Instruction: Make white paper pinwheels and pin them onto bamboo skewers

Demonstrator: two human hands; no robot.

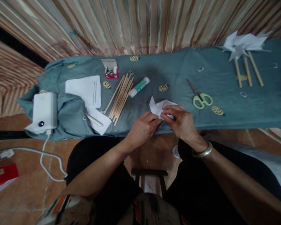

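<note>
A white paper pinwheel (156, 107) with folded, pointed blades lies near the front edge of the cloth-covered table. My left hand (144, 126) has its fingers closed on the pinwheel's lower left side. From the right, my right hand (179, 120), with a silver bangle at the wrist, pinches the paper near its centre between thumb and fingers. Part of the paper is hidden under both hands. Close by on the left lie a glue stick (139, 87) and a bundle of thin wooden sticks (121, 98). Scissors (199, 96) with green handles rest to the right.
Finished pinwheels on sticks (245, 62) lie at the far right. An open red box of small metal pins (111, 69), paper sheets (85, 89), a white pen (93, 119) and a white power bank (45, 110) with a cable stand left. A striped curtain (154, 25) hangs behind.
</note>
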